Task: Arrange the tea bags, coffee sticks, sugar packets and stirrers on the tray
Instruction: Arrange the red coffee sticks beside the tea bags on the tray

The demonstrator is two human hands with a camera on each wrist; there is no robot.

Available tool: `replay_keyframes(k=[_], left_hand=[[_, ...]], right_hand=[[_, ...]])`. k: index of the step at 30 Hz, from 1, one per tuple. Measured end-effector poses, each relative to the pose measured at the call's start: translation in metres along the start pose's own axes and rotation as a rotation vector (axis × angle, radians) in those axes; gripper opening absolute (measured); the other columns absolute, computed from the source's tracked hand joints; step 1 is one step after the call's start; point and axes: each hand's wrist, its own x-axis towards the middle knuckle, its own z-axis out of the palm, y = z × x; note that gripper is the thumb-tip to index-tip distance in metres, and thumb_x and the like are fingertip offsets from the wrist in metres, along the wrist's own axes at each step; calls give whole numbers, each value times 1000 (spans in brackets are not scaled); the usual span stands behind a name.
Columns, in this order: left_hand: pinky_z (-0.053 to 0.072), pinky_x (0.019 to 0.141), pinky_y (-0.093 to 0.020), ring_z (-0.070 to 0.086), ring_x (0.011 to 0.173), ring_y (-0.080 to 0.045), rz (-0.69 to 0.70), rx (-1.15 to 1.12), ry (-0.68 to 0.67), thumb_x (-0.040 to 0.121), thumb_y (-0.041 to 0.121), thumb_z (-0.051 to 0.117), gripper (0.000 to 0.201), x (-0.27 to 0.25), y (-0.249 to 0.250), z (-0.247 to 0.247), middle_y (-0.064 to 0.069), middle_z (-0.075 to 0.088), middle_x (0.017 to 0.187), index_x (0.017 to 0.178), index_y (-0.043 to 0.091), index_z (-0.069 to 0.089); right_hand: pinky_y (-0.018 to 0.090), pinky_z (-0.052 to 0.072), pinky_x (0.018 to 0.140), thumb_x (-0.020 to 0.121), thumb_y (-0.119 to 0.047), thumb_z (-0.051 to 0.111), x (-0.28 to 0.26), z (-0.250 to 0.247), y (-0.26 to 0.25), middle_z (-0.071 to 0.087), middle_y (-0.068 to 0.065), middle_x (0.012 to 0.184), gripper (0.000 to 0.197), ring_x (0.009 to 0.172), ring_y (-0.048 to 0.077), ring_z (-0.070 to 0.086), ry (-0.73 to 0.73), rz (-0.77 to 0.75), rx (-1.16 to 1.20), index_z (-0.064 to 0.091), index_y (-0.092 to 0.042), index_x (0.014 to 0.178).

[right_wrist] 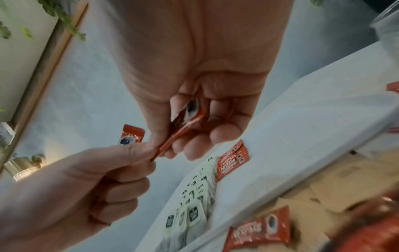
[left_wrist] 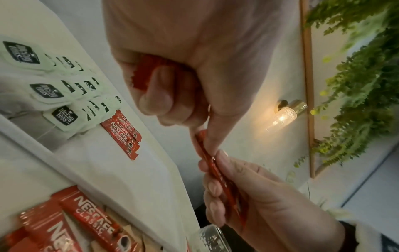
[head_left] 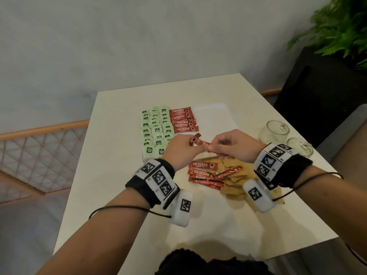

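White table (head_left: 123, 195) against grey wall (head_left: 99, 46) — fern (head_left: 341, 26) at right.

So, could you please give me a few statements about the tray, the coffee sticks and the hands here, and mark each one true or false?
1. Both hands hold red coffee sticks above the table. True: the left hand grips a stick, and the right hand holds another.
2. The green tea bags lie in rows on the tray. True.
3. The tray's right part is full of sugar packets. False: the brown sugar packets lie in a heap on the table.
4. All coffee sticks are already on the tray. False: several loose coffee sticks lie off it.
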Motion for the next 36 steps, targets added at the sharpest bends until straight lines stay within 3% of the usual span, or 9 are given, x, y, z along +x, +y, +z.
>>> replay_keyframes(k=[6, 10, 13, 16, 19, 23, 25, 29, 36], left_hand=[[33, 53, -26, 45, 56, -8, -173, -311, 151, 84, 32, 73, 18, 23, -5, -13, 9, 56, 66, 77, 19, 63], [32, 48, -25, 43, 51, -8, -191, -305, 171, 86, 32, 72, 19, 35, -7, -26, 11, 50, 56, 79, 17, 63], [48, 57, -28, 55, 60, -8, -219, -240, 106, 91, 38, 65, 23, 43, -9, -41, -2, 63, 73, 91, 14, 65], [26, 45, -24, 29, 51, -11, -340, -236, 89, 96, 39, 50, 25, 59, -15, -58, -2, 44, 79, 83, 18, 49], [21, 39, -18, 25, 49, -10, -451, -395, 149, 96, 26, 37, 15, 75, -19, -73, -4, 43, 84, 100, 13, 44], [26, 34, -17, 35, 52, -11, -421, -466, 181, 98, 12, 38, 12, 86, -26, -83, -4, 51, 80, 88, 14, 45], [34, 36, -20, 45, 55, -12, -384, -471, 201, 100, 13, 42, 8, 91, -31, -83, -5, 59, 83, 94, 14, 46], [45, 41, -24, 58, 56, -15, -345, -496, 232, 100, 16, 49, 7, 94, -40, -84, -7, 70, 88, 104, 10, 50], [50, 44, -24, 57, 46, -16, -311, -569, 222, 98, 21, 58, 12, 91, -54, -87, -10, 71, 81, 105, 13, 61]], right_hand=[[20, 45, 53, 80, -34, 76, 37, -12, -5, 59, 0, 58, 29, 46, 11, 50, 183, 52, 140, 69, -6, 80], [22, 51, 56, 84, -18, 73, 58, -17, -5, 67, 5, 65, 22, 48, 10, 58, 203, 79, 351, 68, 3, 91], [21, 55, 57, 93, -11, 62, 74, -19, 1, 71, 11, 79, 15, 53, 9, 64, 167, 106, 359, 67, 2, 100], [22, 56, 57, 94, -9, 60, 93, -18, 17, 71, 11, 81, 18, 55, 11, 64, 142, 208, 264, 67, 4, 105], [30, 57, 66, 90, -15, 67, 112, -10, 35, 71, 11, 85, 17, 66, 16, 63, 120, 327, 110, 71, -2, 100], [27, 56, 63, 86, -20, 73, 134, 5, 43, 69, 13, 78, 13, 61, 18, 60, 182, 445, 33, 73, -8, 91], [24, 52, 56, 84, -17, 75, 143, 12, 44, 65, 9, 71, 10, 56, 16, 56, 221, 478, 58, 70, -9, 87], [27, 48, 50, 80, -14, 77, 160, 21, 46, 67, 9, 83, 22, 57, 17, 55, 298, 488, 63, 56, -17, 85], [29, 51, 53, 80, -22, 79, 181, 21, 43, 65, 10, 85, 32, 55, 17, 55, 308, 517, -38, 51, -16, 95]])
